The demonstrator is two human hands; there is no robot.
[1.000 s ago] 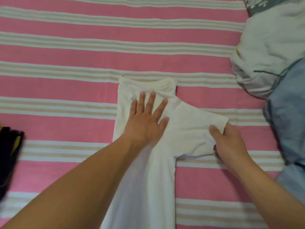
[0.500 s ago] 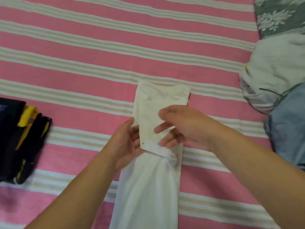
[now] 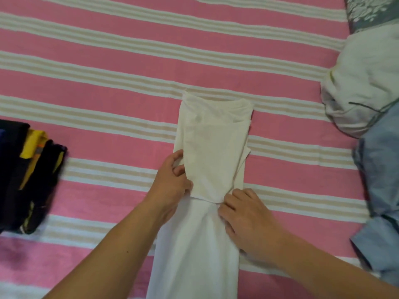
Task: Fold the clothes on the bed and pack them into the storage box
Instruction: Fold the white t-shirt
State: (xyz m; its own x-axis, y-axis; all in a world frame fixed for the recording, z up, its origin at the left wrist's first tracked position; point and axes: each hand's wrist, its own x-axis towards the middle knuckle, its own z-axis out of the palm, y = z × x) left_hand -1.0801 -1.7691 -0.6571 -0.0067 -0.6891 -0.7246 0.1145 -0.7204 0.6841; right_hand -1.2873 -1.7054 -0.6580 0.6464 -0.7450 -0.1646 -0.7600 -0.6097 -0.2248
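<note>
Mid-frame, your left hand [image 3: 170,182] pinches the white shirt's [image 3: 213,152] folded sleeve edge; your right hand [image 3: 246,221] grips its lower right corner on the striped bed [image 3: 108,67].

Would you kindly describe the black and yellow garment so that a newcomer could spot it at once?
Start from the pink striped bed sheet and look at its far left edge, well left of the white shirt in the middle. There lies the black and yellow garment, a dark bundle. It is the only dark item; the clothes piled on the right are white and light blue.

Dim, warm, soft, slightly blurred.
</note>
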